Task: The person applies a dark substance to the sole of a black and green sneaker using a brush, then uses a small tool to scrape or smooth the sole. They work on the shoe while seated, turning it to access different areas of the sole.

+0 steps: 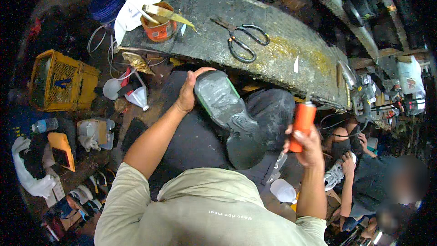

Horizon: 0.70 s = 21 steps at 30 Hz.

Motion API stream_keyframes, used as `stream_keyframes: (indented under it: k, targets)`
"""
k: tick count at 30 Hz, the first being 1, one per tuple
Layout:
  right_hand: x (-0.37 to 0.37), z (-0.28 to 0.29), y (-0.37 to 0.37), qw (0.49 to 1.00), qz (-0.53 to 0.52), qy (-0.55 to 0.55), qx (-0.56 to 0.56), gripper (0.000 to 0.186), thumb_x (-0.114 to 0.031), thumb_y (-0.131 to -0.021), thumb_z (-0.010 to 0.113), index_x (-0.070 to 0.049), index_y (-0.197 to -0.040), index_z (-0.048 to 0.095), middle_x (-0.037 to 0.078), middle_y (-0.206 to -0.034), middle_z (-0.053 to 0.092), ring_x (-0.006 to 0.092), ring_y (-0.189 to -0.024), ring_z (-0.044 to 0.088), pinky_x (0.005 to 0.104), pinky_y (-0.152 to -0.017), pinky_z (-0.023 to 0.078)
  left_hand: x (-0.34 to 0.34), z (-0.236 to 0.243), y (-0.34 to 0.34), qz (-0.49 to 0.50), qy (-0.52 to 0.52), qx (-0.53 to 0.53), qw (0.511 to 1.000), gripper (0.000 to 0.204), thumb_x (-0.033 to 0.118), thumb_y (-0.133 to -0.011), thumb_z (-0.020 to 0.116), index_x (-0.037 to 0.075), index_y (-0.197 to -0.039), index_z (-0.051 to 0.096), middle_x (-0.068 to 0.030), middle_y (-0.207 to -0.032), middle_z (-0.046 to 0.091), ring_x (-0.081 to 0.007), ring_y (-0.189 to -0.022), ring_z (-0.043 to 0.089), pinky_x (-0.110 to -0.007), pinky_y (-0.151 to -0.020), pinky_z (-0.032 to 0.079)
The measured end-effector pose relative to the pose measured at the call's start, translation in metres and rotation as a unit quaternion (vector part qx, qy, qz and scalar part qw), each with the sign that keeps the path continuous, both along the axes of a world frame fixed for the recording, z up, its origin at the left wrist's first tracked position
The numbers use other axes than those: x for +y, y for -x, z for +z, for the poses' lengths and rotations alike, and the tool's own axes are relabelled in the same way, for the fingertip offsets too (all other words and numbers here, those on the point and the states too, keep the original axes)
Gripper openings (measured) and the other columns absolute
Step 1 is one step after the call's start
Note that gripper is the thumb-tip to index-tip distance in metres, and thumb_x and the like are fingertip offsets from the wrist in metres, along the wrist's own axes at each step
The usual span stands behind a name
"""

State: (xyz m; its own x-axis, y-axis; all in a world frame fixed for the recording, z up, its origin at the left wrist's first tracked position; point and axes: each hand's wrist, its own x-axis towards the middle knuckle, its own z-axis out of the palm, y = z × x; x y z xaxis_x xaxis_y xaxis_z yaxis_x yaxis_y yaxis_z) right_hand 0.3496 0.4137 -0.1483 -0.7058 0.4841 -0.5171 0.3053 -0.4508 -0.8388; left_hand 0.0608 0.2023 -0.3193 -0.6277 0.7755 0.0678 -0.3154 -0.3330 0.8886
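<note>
Evidently, left hand gripping dark sole, right hand curled around orange cylinder

The shoe sits near the centre of the view, its length running from 11 o'clock to 5. Its 11 o'clock half is glossy, smeared grey with a green edge; past a narrower waist, the 5 o'clock end is rounded, matt black. The cylinder, plain orange with a pale end, is held apart from the shoe at its 3 o'clock, slightly blurred, near upright, pale end tipped toward 1 o'clock.
</note>
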Motion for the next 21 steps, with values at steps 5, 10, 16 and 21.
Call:
stream_keyframes:
  k: [5,10,16,21]
  targets:
    - [0.001,-0.025,0.001,0.998,-0.053,-0.045,0.006,0.046,-0.002,-0.083,0.075,-0.007,-0.122,0.051,0.006,-0.096,0.064,0.0185,-0.063,0.064,0.0344,-0.054,0.057,0.001,-0.014,0.005,-0.011,0.064,0.052,0.997,0.098,0.083,-0.097,0.02,0.001,-0.136,0.057,-0.012,-0.13,0.066,-0.0245,-0.122,0.061,-0.041,-0.111,0.044]
    - [0.058,-0.016,0.046,0.952,0.03,-0.298,-0.068,0.065,-0.018,-0.087,0.079,-0.006,-0.143,0.048,0.009,-0.107,0.065,0.0176,-0.075,0.066,0.0329,-0.064,0.057,0.005,-0.026,0.005,-0.029,0.035,-0.002,0.999,0.093,0.079,-0.1,0.021,0.002,-0.135,0.059,-0.0105,-0.127,0.067,-0.0228,-0.118,0.063,-0.039,-0.109,0.046]
    - [0.137,-0.027,0.147,0.747,0.086,-0.636,-0.172,0.078,-0.044,-0.088,0.077,-0.014,-0.153,0.046,0.025,-0.144,0.057,0.0437,-0.13,0.058,0.0501,-0.105,0.049,-0.004,-0.025,0.001,0.089,0.009,-0.106,0.99,0.082,0.068,-0.105,0.029,-0.003,-0.12,0.066,-0.0079,-0.11,0.072,-0.0161,-0.1,0.065,-0.03,-0.094,0.05]
    - [0.135,-0.022,0.179,0.596,0.136,-0.73,-0.305,0.08,-0.05,-0.086,0.078,-0.018,-0.154,0.047,0.018,-0.144,0.056,0.046,-0.127,0.056,0.0521,-0.104,0.047,-0.019,-0.025,0.016,0.078,-0.064,-0.181,0.978,0.085,0.072,-0.103,0.026,-0.002,-0.114,0.069,-0.0093,-0.106,0.073,-0.0181,-0.098,0.067,-0.032,-0.093,0.052]
